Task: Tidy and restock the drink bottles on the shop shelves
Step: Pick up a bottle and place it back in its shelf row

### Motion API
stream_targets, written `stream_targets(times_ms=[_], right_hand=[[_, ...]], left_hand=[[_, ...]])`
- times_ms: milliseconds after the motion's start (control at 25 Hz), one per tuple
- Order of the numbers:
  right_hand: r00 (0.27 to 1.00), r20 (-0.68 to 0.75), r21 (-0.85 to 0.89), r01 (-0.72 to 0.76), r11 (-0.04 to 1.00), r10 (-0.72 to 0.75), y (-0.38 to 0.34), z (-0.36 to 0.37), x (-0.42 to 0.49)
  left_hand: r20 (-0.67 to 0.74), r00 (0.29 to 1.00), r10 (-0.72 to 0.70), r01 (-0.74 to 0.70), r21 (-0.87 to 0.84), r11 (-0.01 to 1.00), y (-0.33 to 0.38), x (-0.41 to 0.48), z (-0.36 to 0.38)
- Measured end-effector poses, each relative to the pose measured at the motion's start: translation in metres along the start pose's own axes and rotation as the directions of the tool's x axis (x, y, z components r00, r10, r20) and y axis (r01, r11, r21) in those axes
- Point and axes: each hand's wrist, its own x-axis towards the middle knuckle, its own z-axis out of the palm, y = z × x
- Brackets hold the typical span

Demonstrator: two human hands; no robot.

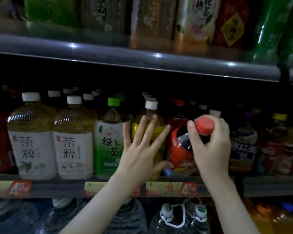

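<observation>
A red-labelled bottle (179,149) with a red cap stands at the front of the middle shelf (57,186), tilted toward me. My right hand (211,146) grips its neck just under the cap. My left hand (140,151) is spread with straight fingers over the yellow-labelled, white-capped bottle (159,132) to its left, thumb touching the red bottle's lower side. Left of that stand a green tea bottle (108,139) and two white-labelled tea bottles (73,141).
More bottles fill the row to the right, including a dark purple-labelled one (243,146). The upper shelf (142,59) overhangs close above the caps. Large water jugs (178,220) sit on the shelf below. Price tags (171,189) line the shelf edge.
</observation>
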Motion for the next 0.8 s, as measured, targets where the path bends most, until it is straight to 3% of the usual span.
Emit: stream_targets(times_ms=[80,160,320,440,560,640,720,800], right_hand=[[0.994,-0.112,0.048,0.016,0.999,-0.01,-0.006,-0.01,-0.019],[0.99,-0.133,0.101,-0.026,0.995,0.04,-0.003,-0.014,-0.023],[0.994,0.096,0.075,-0.067,0.995,0.06,0.004,-0.003,0.011],[0.956,0.274,-0.038,-0.103,0.994,0.11,0.02,0.007,0.03],[0.941,0.167,-0.233,-0.253,0.939,0.295,0.061,0.001,0.028],[0.888,0.204,-0.275,-0.353,0.894,0.413,0.085,0.0,0.026],[0.871,0.239,-0.275,-0.363,0.89,0.429,0.096,-0.003,0.029],[0.912,0.17,-0.183,-0.342,0.922,0.373,0.096,-0.016,0.027]], left_hand=[[-0.006,0.999,0.035,-0.035,-0.036,0.999,0.011,-0.014,-0.001],[-0.027,0.998,0.053,-0.055,-0.045,0.997,0.024,-0.023,0.0],[-0.114,0.993,-0.031,0.02,-0.098,0.995,0.044,-0.003,-0.001],[-0.114,0.991,-0.073,0.063,-0.09,0.994,0.05,0.016,0.002],[-0.067,0.993,-0.099,0.096,-0.044,0.994,0.05,0.025,0.009],[-0.054,0.994,-0.091,0.091,-0.01,0.996,0.052,0.028,0.012],[-0.059,0.996,-0.065,0.065,-0.004,0.998,0.057,0.028,0.016],[-0.073,0.996,-0.059,0.059,0.001,0.998,0.059,0.027,0.018]])
